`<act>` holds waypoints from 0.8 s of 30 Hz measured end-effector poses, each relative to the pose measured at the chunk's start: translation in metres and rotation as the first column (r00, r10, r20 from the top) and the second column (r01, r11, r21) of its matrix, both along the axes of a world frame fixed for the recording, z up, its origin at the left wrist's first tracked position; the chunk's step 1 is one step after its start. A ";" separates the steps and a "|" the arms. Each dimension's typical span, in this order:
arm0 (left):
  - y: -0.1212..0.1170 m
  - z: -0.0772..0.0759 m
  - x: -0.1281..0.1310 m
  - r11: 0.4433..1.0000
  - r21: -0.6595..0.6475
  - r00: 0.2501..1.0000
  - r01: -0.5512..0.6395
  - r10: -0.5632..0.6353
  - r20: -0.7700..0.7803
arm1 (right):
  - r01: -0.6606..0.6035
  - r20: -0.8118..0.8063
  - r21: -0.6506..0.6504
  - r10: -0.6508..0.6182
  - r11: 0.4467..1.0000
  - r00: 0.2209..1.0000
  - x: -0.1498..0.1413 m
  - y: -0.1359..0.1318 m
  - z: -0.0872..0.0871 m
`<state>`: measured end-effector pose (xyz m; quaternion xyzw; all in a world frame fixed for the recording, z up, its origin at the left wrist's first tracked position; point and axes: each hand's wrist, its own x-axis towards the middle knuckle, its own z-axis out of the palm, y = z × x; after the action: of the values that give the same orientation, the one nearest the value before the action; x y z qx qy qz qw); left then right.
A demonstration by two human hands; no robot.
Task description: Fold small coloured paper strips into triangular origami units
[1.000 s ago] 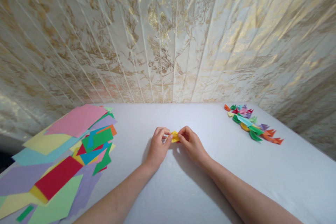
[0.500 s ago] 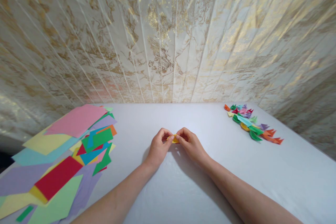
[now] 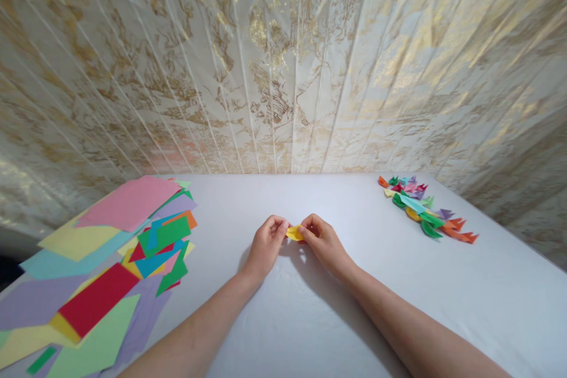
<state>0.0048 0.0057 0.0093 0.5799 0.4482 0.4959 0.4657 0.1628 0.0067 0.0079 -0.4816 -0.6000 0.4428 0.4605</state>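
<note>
A small piece of folded yellow paper is held between my two hands, just above the middle of the table. My left hand pinches its left end between thumb and fingers. The right end is gripped by my right hand, whose thumb lies along the near side. The fingers hide both ends of the paper, and its full folded shape cannot be made out.
Loose coloured sheets, with a pink sheet and a red rectangle among them, overlap along the table's left side. Several folded paper figures lie at the right. Behind the white table hangs a gold-patterned curtain.
My fingers have shifted slightly apart on the yellow paper, and more of its surface shows between them. The sheets and folded figures have stayed where they were.
</note>
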 end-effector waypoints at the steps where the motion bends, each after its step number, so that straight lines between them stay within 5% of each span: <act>1: -0.001 0.001 0.000 1.000 0.010 1.000 0.005 -0.005 -0.001 | 0.012 0.010 0.013 -0.012 1.000 1.000 0.000 0.000 0.000; 5: -0.008 0.004 0.002 0.978 0.209 0.992 0.000 0.026 -0.123 | 0.036 0.031 0.045 -0.038 0.998 0.999 0.002 0.001 0.000; 9: -0.015 0.007 0.003 0.891 0.431 0.912 0.145 0.048 -0.407 | 0.048 0.035 0.037 -0.050 0.998 0.998 0.003 0.002 0.000; 15: -0.009 -0.001 0.000 0.911 0.374 0.872 0.172 0.036 -0.489 | 0.035 0.013 0.003 -0.035 0.999 0.999 0.002 0.002 0.002; 24: 0.000 -0.005 -0.001 0.960 0.275 0.959 0.044 0.036 -0.279 | -0.052 0.026 0.099 0.050 0.994 0.998 0.002 -0.005 0.008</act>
<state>0.0034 0.0055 0.0040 0.7052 0.4344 0.4656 0.3118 0.1647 0.0018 0.0160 -0.4479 -0.6388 0.4182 0.4653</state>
